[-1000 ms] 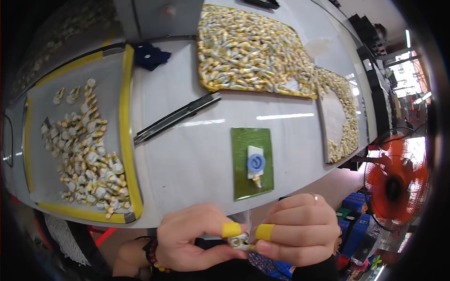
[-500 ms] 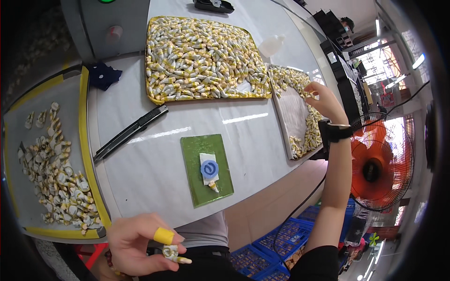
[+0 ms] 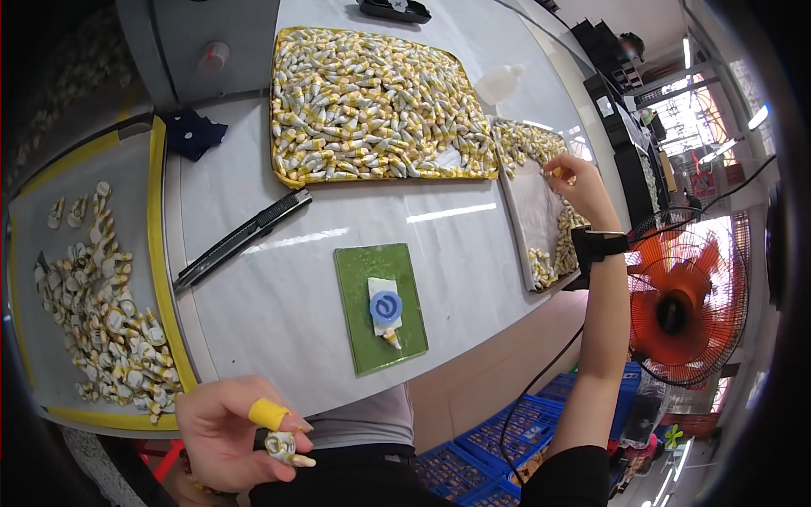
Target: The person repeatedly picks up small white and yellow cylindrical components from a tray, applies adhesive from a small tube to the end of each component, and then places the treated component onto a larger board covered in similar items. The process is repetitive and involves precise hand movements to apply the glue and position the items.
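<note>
Near the lower edge, my left hand (image 3: 232, 435) is closed, thumb and fingers pinching a small white-and-yellow moulded piece (image 3: 281, 446) with a pale pointed tip. Yellow tape wraps one of its fingers. My right hand (image 3: 574, 184), with a black watch on the wrist, is over the right tray (image 3: 525, 203), which holds small tapered pieces along its far and right sides. Its thumb and forefinger are pinched, and a yellowish bit of a small piece shows at the fingertips. Between the hands, a green board (image 3: 410, 325) bears a white pad, a round blue part (image 3: 386, 308) and another small piece.
A large yellow-edged tray (image 3: 283, 182) full of tapered pieces stands at the back. At left, another yellow-taped tray (image 3: 160, 253) holds a heap of pieces. A black cutter knife (image 3: 245, 238) lies between them. An orange fan (image 3: 673, 313) and blue crates (image 3: 507, 435) are at right.
My right hand has drawn slightly back toward me over the tray, its fingertips closing together. My left hand has moved a little left, still pinching its piece. The view has shifted slightly.
</note>
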`<state>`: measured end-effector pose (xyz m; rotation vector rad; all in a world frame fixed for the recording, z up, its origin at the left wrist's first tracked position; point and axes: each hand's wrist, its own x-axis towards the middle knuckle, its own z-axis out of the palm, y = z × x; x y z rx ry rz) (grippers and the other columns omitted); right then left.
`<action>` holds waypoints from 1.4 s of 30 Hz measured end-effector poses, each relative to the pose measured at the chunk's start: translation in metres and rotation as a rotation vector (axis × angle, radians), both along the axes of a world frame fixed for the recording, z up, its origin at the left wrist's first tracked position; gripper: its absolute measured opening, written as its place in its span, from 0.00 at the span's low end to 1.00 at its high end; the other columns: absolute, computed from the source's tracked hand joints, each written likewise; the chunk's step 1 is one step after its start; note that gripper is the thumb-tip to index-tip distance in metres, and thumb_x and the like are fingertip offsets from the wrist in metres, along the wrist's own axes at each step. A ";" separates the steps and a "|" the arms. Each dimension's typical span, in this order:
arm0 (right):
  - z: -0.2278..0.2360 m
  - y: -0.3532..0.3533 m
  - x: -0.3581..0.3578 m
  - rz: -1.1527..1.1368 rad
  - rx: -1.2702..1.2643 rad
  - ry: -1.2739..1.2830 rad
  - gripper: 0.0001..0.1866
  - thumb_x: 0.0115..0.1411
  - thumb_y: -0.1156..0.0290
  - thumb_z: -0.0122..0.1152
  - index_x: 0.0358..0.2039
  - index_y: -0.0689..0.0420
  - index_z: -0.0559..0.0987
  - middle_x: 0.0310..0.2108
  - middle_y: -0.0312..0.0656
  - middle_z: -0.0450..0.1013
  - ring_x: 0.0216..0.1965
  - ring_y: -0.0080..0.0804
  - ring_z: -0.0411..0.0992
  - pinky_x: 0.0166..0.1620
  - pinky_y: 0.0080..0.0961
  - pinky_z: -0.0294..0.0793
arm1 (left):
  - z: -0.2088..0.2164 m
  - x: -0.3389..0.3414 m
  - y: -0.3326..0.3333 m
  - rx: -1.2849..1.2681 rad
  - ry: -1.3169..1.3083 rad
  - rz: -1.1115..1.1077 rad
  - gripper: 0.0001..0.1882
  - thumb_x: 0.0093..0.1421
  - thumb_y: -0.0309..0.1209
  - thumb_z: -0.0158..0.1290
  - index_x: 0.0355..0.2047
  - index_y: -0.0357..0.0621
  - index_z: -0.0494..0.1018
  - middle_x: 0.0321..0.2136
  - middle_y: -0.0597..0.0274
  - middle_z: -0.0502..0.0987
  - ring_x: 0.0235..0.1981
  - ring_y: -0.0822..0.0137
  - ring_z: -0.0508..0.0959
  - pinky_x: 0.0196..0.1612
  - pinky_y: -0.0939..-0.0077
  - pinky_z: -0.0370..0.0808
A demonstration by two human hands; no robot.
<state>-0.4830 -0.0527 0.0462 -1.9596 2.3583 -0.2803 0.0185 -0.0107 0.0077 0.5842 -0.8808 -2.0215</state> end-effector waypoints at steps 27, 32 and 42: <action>0.024 0.019 0.115 0.077 -0.256 -0.329 0.04 0.58 0.81 0.51 0.34 0.62 0.72 0.25 0.37 0.72 0.28 0.18 0.70 0.31 0.15 0.68 | -0.002 0.001 0.004 -0.050 -0.007 -0.031 0.19 0.40 0.27 0.67 0.29 0.31 0.73 0.25 0.52 0.76 0.26 0.65 0.78 0.32 0.74 0.76; 0.036 0.041 0.218 0.649 -0.107 -0.197 0.13 0.43 0.83 0.58 0.32 0.60 0.78 0.27 0.41 0.74 0.27 0.36 0.72 0.30 0.28 0.72 | 0.008 -0.012 0.005 -0.030 -0.097 -0.021 0.21 0.37 0.38 0.69 0.24 0.35 0.73 0.18 0.58 0.75 0.21 0.68 0.77 0.29 0.73 0.77; 0.009 0.046 0.231 0.852 -0.173 0.007 0.14 0.40 0.76 0.61 0.31 0.62 0.76 0.28 0.37 0.70 0.28 0.28 0.71 0.25 0.19 0.71 | 0.007 -0.008 0.005 -0.062 -0.058 -0.072 0.20 0.38 0.35 0.69 0.26 0.36 0.74 0.20 0.56 0.77 0.24 0.67 0.77 0.31 0.73 0.78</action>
